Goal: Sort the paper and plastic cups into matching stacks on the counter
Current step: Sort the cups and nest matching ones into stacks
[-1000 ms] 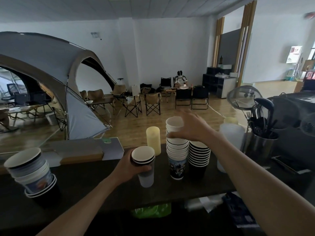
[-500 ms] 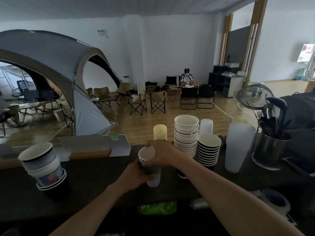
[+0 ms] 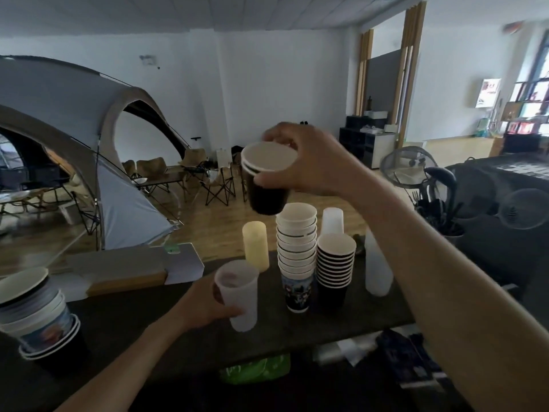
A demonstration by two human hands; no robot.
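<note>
While R hand (image 3: 306,162) holds two nested dark paper cups (image 3: 267,194) aloft, fingers (image 3: 277,132) curled round rims, above printed-cup stack (image 3: 297,257) | L hand (image 3: 205,304) fingers wrapped round clear plastic cup (image 3: 242,295), low on tabletop (image 3: 142,328), left of stacks | dark-cup stack (image 3: 335,269) just beside printed-cup stack, on its right | mixed stack (image 3: 38,316) far left, apart.

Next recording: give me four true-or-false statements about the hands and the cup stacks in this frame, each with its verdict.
1. The right hand holds dark paper cups in the air above the stacks. True.
2. The left hand is empty. False: it grips a translucent plastic cup.
3. The dark-cup stack is taller than the printed-cup stack beside it. False: it is shorter.
4. A mixed stack stands at the left end of the counter. True.
</note>
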